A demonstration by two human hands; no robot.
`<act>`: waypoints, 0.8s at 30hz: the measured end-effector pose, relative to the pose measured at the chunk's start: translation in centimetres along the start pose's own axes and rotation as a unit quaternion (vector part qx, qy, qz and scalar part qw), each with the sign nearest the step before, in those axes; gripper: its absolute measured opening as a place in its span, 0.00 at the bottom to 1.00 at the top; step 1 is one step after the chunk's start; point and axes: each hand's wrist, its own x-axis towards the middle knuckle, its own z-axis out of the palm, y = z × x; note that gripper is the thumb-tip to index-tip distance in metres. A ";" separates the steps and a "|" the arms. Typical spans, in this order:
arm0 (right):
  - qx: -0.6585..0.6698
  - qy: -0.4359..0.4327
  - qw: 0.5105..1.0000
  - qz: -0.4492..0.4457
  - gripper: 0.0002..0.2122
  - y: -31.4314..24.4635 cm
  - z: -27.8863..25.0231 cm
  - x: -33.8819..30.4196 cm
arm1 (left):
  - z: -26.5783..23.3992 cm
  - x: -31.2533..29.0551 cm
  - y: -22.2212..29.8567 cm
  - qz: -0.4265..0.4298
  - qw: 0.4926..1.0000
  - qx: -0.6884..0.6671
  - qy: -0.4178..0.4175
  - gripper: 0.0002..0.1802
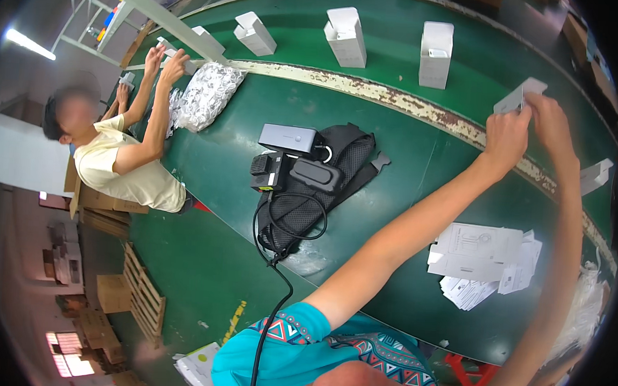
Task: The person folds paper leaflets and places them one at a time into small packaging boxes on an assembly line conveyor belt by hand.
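Both my arms stretch out to the far right, over the worn rail. My left hand [507, 139] is closed on the near lower part of a small white box [515, 100]. Beside it, my right hand [551, 123] has its fingers bent at the box's right upper edge, and its fingertips are partly hidden. The box is tilted, with printing on its side. On the green table below my arms lie a flattened white carton [477, 249] and several white printed leaflets [466, 292]. Another white box [594, 176] stands to the right of my right wrist.
Open white boxes [435, 65] stand spaced along the green belt behind the chipped rail [356, 85]. A black mesh bag [353, 143] with a grey power bank [287, 137] and cable lies mid-table. At left, a co-worker [125, 159] handles a box near a bag of white cables [206, 97].
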 end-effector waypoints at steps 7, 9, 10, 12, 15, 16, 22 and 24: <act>0.020 0.086 0.995 0.035 0.11 -2.2 1.2 0.5 | -0.2 0.3 -1.4 -0.020 1.000 -0.002 -0.003 0.09; 0.031 0.079 0.996 0.001 0.11 -1.7 1.9 0.2 | -0.2 0.3 -1.4 -0.014 1.000 -0.007 0.004 0.09; 0.033 0.079 0.996 0.004 0.11 -1.5 2.1 0.1 | -0.2 0.3 -1.3 -0.006 1.000 -0.011 0.016 0.09; 0.040 0.067 0.997 0.024 0.11 -1.7 2.6 0.2 | -0.2 0.4 -1.5 -0.007 1.000 -0.008 0.019 0.09; 0.046 0.062 0.996 0.039 0.11 -2.9 1.8 0.3 | -0.5 0.7 -2.0 -0.008 0.999 0.000 0.032 0.09; 0.049 0.061 0.996 0.042 0.11 -3.5 1.6 0.1 | -0.6 0.7 -2.2 -0.008 0.999 0.002 0.042 0.08; 0.105 0.139 0.985 0.004 0.19 -6.5 -1.8 -5.2 | -0.3 1.0 -2.9 -0.009 0.999 0.022 0.038 0.08; 0.105 0.111 0.988 0.018 0.20 -8.7 -3.5 -8.1 | -0.1 0.7 -3.3 -0.002 0.999 0.028 0.032 0.10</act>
